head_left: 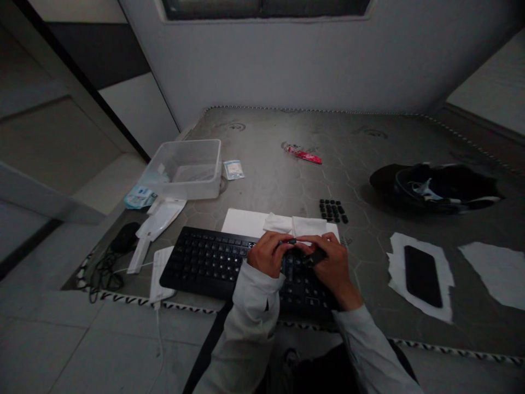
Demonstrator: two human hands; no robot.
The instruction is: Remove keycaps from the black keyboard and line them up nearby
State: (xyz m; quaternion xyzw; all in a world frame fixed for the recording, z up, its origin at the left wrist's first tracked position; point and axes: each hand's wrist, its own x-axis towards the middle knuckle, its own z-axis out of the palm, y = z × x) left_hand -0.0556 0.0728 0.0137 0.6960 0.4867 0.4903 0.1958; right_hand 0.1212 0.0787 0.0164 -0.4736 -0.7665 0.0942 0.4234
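Note:
A black keyboard [205,261] lies at the near edge of the table, below both my hands. My left hand [266,255] is closed, pinching a small dark piece [291,241] that looks like a keycap. From the other side, the fingertips of my right hand [333,265] meet the same piece. Held in that right hand is also a short dark object [315,257], whose kind I cannot make out. Beyond the right hand, several loose black keycaps [333,210] sit in rows. White paper [241,221] with folded tissue [309,225] on it lies behind the keyboard.
To the left stand a clear plastic bin [184,191], a mouse [125,237] with its cable and a white power strip [162,273]. A small packet [233,169] and a red item [303,154] lie farther back. At right are a phone [423,276] on tissue and a black bag [435,189].

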